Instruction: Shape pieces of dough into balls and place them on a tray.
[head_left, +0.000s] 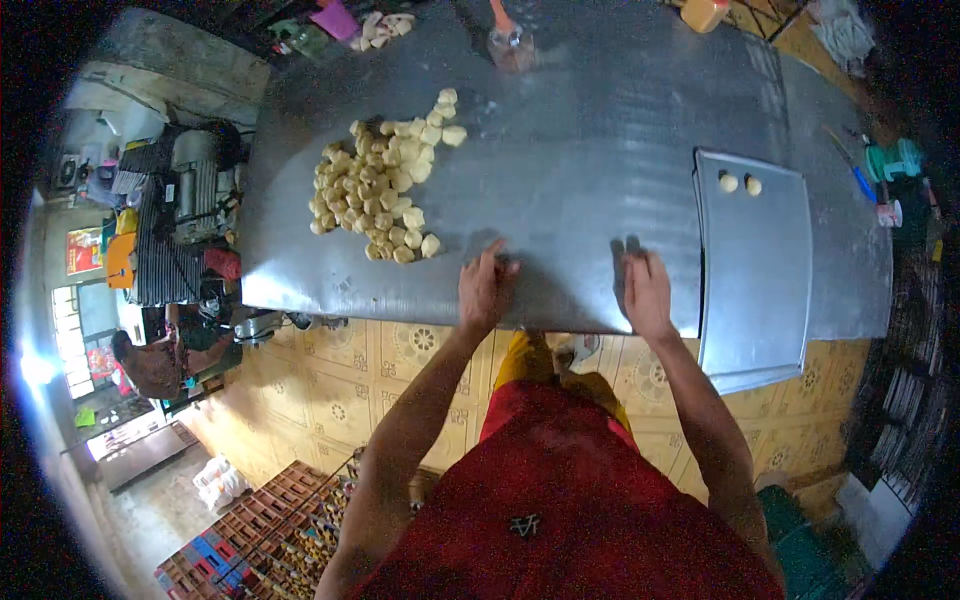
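Observation:
A heap of pale dough pieces [372,190] lies on the left part of the grey metal table [560,170], with a few strung out toward the far side. Right of the heap, above the table's near edge, my left hand [485,288] has its fingers loosely apart, with no object visible in them. My right hand [647,288] is over the table farther right, fingers stretched forward and holding nothing visible. Beside it rests a flat metal tray [755,270], its near end jutting past the table edge. Two round dough balls [741,183] sit at the tray's far end.
A transparent object with an orange handle [512,45] stands at the table's far side. More pale pieces [383,28] lie beside a pink container [336,19]. A green device [893,160] and a white cup [889,213] are at the right. Stacked crates [235,545] stand behind on the left.

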